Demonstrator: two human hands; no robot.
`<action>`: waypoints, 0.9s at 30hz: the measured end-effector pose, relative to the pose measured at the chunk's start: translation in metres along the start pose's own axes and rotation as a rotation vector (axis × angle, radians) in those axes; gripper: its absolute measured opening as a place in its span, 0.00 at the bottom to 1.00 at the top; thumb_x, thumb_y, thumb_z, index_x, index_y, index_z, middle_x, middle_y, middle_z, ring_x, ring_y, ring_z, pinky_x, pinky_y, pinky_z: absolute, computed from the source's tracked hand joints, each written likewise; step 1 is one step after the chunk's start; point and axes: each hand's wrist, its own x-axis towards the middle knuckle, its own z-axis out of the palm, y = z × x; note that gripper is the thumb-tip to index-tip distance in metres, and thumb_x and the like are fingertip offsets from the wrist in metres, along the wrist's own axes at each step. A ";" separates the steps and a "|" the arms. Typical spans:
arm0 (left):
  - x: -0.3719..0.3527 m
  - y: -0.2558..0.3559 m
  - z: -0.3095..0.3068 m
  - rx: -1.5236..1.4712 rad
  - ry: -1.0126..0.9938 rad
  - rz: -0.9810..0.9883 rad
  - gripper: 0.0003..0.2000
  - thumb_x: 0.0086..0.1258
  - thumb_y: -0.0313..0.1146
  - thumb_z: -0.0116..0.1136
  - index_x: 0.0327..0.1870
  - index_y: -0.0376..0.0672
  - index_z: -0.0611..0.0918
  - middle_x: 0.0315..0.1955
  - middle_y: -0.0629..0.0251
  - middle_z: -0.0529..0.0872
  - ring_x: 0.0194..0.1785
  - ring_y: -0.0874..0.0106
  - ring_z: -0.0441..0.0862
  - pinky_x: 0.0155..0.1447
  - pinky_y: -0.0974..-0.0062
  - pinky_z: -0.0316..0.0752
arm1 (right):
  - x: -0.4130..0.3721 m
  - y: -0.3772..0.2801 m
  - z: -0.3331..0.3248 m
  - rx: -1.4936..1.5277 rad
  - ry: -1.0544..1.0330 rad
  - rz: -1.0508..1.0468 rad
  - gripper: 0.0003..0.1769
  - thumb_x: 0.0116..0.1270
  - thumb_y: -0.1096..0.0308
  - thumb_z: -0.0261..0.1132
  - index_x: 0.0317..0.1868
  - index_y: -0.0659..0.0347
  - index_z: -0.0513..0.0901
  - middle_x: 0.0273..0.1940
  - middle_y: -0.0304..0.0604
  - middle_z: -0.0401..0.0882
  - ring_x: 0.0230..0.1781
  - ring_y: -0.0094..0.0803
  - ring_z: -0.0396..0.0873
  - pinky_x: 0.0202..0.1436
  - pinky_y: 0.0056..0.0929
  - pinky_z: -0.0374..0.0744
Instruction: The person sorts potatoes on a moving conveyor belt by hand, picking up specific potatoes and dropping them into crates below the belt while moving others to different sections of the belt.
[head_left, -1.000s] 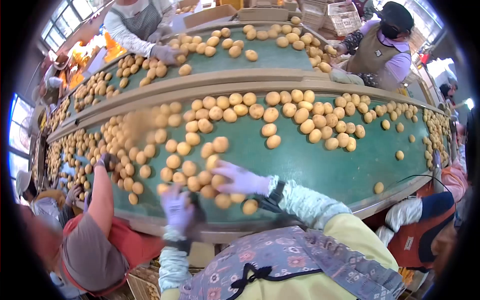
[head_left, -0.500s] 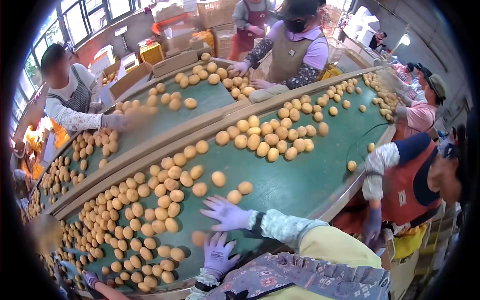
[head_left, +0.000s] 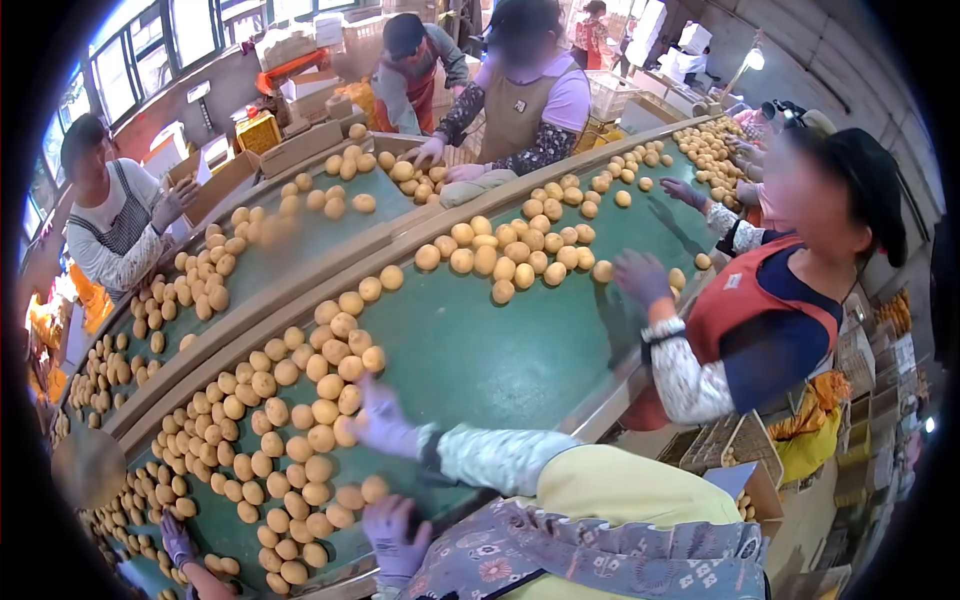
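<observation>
My right hand (head_left: 388, 422), in a purple glove and slightly blurred, reaches flat over the green belt (head_left: 480, 360). Its fingers are apart and touch or nearly touch the edge of a mass of round yellow-brown potatoes (head_left: 322, 412). Closer to the belt's near edge, my left hand (head_left: 396, 540), gloved alike, has its fingers stretched out, with nothing held. Just beyond its fingertips lies a potato (head_left: 374, 488). Between and left of both hands the potatoes are packed closely in a single layer.
A wooden divider (head_left: 290, 290) separates this belt from a second one. To my right a co-worker in a red apron (head_left: 765, 300) reaches over the belt. Another person's gloved hand (head_left: 178, 540) is at the lower left. More co-workers stand across the far belt, by cardboard boxes (head_left: 222, 185).
Both my hands have moved left, up against the potatoes, and nearby loose potatoes have joined the mass. The red-aproned co-worker has raised their hands over the belt.
</observation>
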 end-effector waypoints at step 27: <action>-0.193 -0.250 -0.227 0.752 0.168 -0.554 0.07 0.66 0.29 0.67 0.44 0.50 0.87 0.51 0.57 0.88 0.66 0.49 0.83 0.81 0.38 0.69 | -0.029 -0.082 -0.019 -0.527 -0.238 -0.372 0.41 0.74 0.54 0.79 0.85 0.56 0.80 0.77 0.64 0.82 0.77 0.65 0.81 0.84 0.62 0.76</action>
